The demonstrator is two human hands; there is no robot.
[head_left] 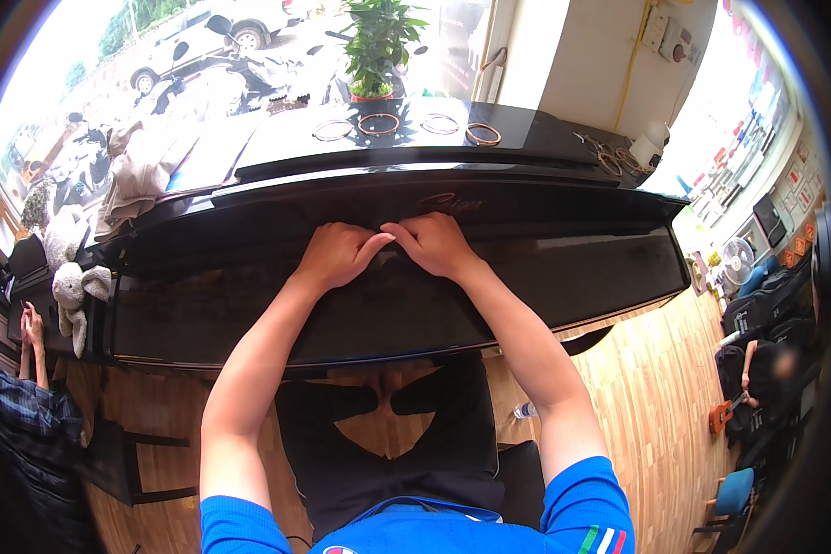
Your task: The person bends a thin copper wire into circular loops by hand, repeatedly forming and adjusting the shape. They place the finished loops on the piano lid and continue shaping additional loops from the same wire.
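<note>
My left hand (pixel 336 254) and my right hand (pixel 434 245) rest side by side on a glossy black piano (pixel 203 309), near the middle of its long front lid. The lid covers the keys. Both thumbs point inward and their tips almost meet. On each hand the other fingers are curled down and away from view, so what they press on or grip, if anything, is hidden. Both forearms reach forward from blue short sleeves, and my legs in dark trousers are below the piano.
Several thin round hoops (pixel 378 124) lie on the piano top, by a potted plant (pixel 378 46). Beige cloth (pixel 138 171) and a plush rabbit (pixel 68 288) sit at the left. One person's hands (pixel 32 328) show at far left; at right another person has a small guitar (pixel 719 418). A bottle (pixel 524 410) stands on the floor.
</note>
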